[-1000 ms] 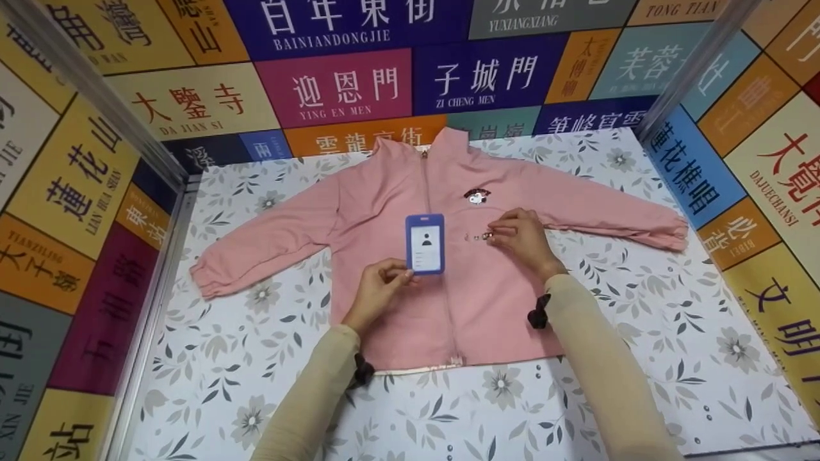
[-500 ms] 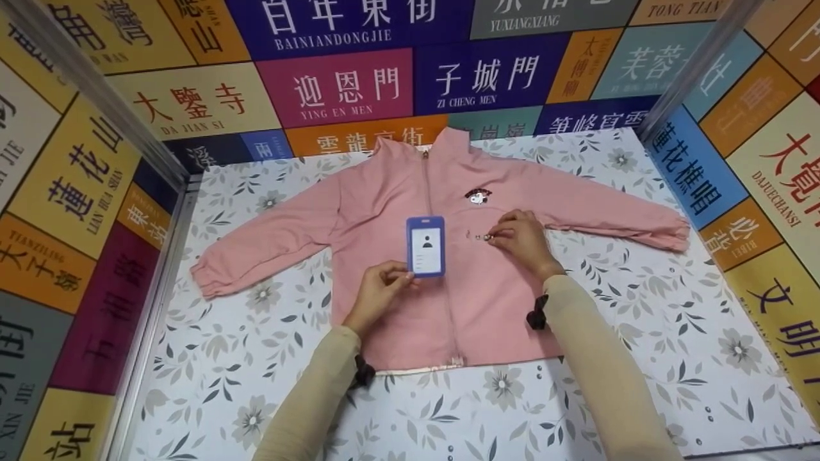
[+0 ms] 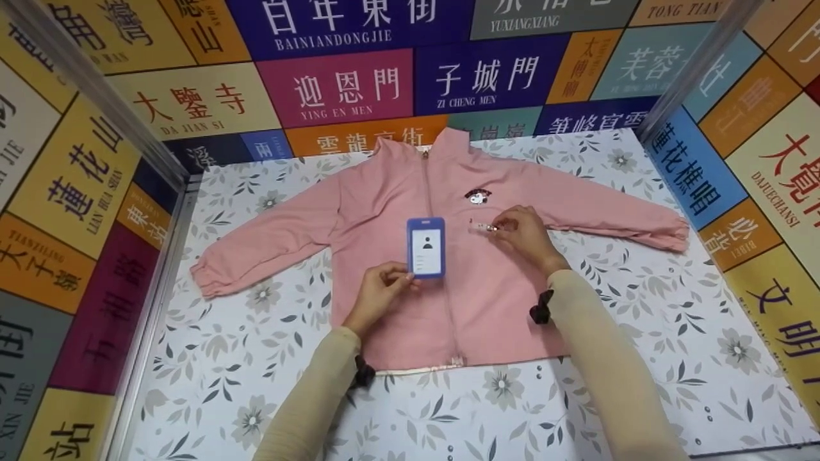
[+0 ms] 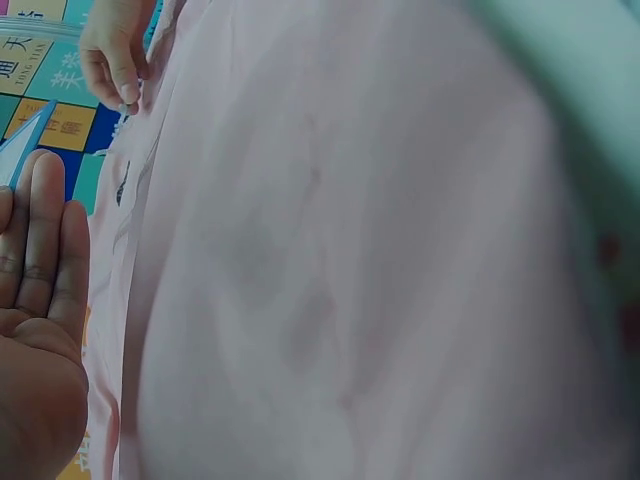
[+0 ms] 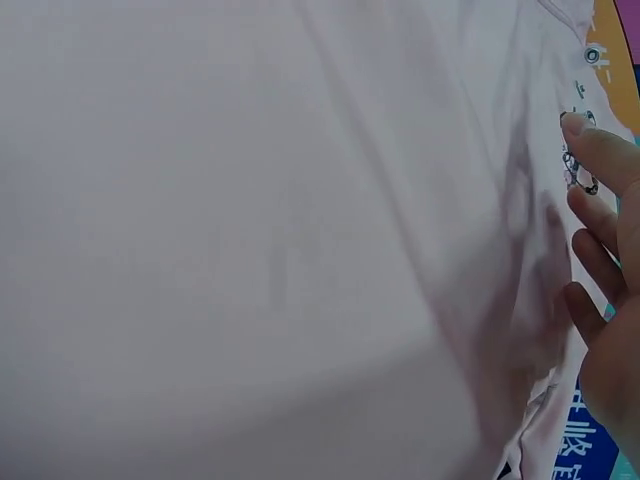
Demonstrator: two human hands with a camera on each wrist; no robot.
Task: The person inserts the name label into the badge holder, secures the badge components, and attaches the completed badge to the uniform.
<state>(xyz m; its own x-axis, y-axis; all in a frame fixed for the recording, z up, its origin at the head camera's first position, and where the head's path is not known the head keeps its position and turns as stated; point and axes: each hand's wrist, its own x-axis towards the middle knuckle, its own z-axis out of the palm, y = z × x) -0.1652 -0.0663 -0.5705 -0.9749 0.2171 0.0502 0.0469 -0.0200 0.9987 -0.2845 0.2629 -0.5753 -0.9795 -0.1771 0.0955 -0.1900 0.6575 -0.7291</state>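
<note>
1. Currently, the left hand (image 3: 379, 289) pinches the blue badge (image 3: 426, 248) by its lower left corner, at frame centre.
2. Apart from it, the right hand (image 3: 528, 235) pinches a small clip (image 3: 482, 226), right of centre.
3. The pink jacket (image 3: 503, 307) lies below both hands.

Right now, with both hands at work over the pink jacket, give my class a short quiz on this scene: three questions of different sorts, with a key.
1. Which hand holds the blue ID badge?
2. Fill in the blank: the cartoon patch on the pink zip jacket lies nearer the person's ______.
3. True or false: both jacket sleeves are folded across the front.

Key:
1. The left hand.
2. Right hand.
3. False; the jacket sleeves stretch out to either side.
</note>
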